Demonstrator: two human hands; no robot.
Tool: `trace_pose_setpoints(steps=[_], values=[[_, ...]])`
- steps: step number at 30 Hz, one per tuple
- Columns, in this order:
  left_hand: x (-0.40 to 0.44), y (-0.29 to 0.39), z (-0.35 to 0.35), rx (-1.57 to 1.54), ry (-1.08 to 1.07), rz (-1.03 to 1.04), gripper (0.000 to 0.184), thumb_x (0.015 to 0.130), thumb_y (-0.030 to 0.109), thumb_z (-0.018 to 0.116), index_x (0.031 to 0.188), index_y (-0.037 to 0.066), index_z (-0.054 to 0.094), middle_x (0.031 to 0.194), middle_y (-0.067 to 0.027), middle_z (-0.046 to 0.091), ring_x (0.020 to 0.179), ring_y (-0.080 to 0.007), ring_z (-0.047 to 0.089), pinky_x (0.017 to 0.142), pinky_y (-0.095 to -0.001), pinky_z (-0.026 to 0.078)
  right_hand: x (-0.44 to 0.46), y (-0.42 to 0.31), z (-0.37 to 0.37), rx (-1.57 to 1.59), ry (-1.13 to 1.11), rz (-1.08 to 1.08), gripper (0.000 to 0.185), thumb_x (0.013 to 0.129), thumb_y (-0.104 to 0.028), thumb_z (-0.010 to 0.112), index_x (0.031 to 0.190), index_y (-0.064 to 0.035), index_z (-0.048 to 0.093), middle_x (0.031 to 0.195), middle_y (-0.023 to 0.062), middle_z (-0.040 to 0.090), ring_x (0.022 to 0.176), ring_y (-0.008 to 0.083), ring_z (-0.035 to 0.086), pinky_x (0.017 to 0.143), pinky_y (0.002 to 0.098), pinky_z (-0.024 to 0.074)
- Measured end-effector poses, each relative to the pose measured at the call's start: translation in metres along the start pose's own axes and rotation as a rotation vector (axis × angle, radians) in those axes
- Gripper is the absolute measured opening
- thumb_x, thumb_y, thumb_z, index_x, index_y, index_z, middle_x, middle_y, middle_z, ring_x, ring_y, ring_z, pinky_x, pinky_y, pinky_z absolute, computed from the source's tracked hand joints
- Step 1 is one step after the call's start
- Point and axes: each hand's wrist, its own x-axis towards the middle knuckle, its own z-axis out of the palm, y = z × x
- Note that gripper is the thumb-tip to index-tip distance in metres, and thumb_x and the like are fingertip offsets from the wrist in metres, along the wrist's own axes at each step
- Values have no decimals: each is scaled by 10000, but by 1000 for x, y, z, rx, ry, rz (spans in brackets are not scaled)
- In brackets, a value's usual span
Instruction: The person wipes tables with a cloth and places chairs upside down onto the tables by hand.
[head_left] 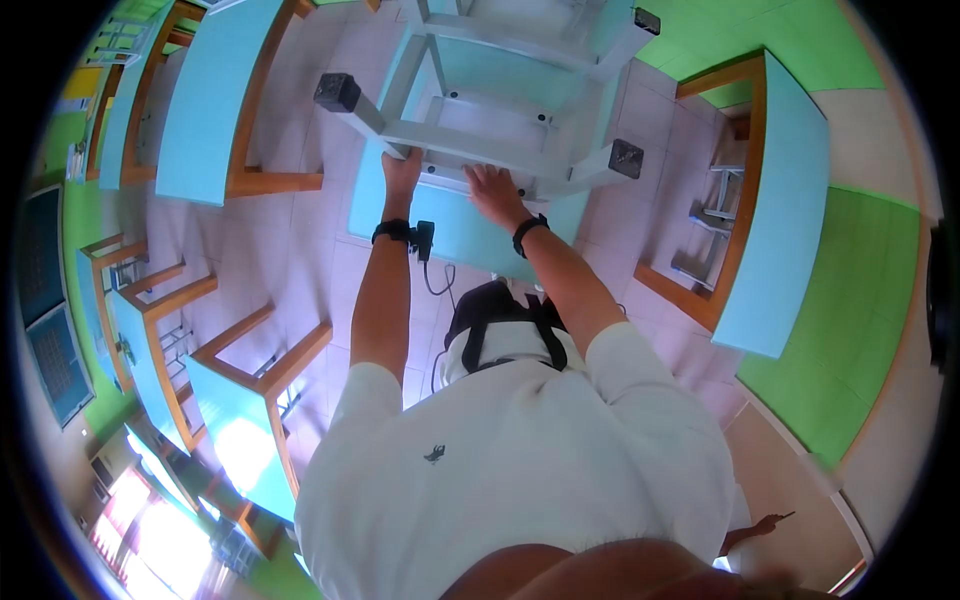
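Observation:
A pale grey stool (465, 146) lies upside down over a light blue tabletop (450, 215), its legs pointing up with black caps on their ends. My left hand (402, 172) is closed on the stool's near edge beside the left leg; most of its fingers are hidden. Farther right, my right hand (493, 192) grips the same near edge, fingers bent over the rim and thumb out of sight. Dark bands circle both wrists, and a small black device (424, 241) with a cable sits at the left one.
Blue-topped desks with wooden frames stand at left (215, 100) and lower left (235, 420). Another desk (785, 200) is at right, with a stool (715, 220) beneath it. A person's hand (770, 524) holding a thin object shows at lower right.

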Motion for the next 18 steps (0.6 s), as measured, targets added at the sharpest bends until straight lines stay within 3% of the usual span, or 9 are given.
trace_pose_setpoints(steps=[7, 10, 11, 12, 13, 16, 17, 18], values=[[-2, 0, 2, -12, 11, 82, 205, 810, 19, 613, 1003, -51, 606, 933, -91, 641, 852, -189, 607, 755, -323, 478, 0, 6, 10, 180, 0, 20, 446, 812, -131, 594, 1233, -20, 500, 1122, 165, 564, 895, 327, 610, 804, 448, 490], [-2, -13, -9, 51, -16, 20, 157, 822, 6, 592, 974, -36, 595, 905, -82, 624, 870, -171, 577, 783, -308, 457, -8, 0, 13, 56, 156, -24, 337, 840, -96, 530, 1162, 2, 523, 1056, 189, 592, 817, 341, 612, 793, 448, 498], [-4, -7, -9, 35, -50, -30, 131, 826, 6, 598, 954, -23, 592, 883, -71, 609, 858, -160, 561, 776, -303, 454, -3, 1, 18, 201, -116, 103, 353, 858, -122, 506, 1192, -8, 518, 1116, 176, 574, 972, 323, 567, 859, 448, 473], [0, -17, -10, 5, -52, 54, 85, 830, 8, 610, 906, -7, 578, 841, -52, 576, 822, -146, 532, 748, -297, 449, 0, 2, 21, 350, -381, 238, 370, 876, -148, 482, 1222, -19, 513, 1176, 163, 556, 1126, 305, 521, 926, 449, 449], [3, -27, -11, -31, -51, 136, 64, 833, 10, 623, 859, 10, 564, 800, -32, 544, 786, -132, 503, 720, -292, 445, -3, -1, 19, 337, -385, 272, 370, 876, -148, 482, 1222, -19, 513, 1176, 163, 556, 1126, 305, 521, 926, 449, 449], [6, -34, -10, -121, -53, 134, 131, 837, 32, 649, 796, 38, 525, 742, 3, 462, 720, -109, 428, 668, -280, 417, -4, -2, 23, 469, -224, 388, 327, 876, -127, 476, 1185, -37, 537, 1165, 154, 563, 1074, 313, 559, 923, 452, 455], [5, -31, -9, -125, -54, 138, 134, 837, 39, 652, 794, 44, 526, 737, 8, 456, 714, -103, 419, 665, -280, 411, -9, -2, 45, 354, -80, 302, 263, 895, -118, 458, 1124, -21, 542, 1068, 174, 588, 1044, 322, 569, 899, 447, 460], [2, -22, -8, 63, -5, 77, 135, 836, 51, 659, 796, 53, 530, 737, 7, 459, 721, -106, 424, 676, -290, 411, -18, -5, 57, 243, 61, 218, 211, 914, -109, 440, 1063, -4, 546, 971, 195, 613, 1015, 332, 578, 876, 443, 465]])
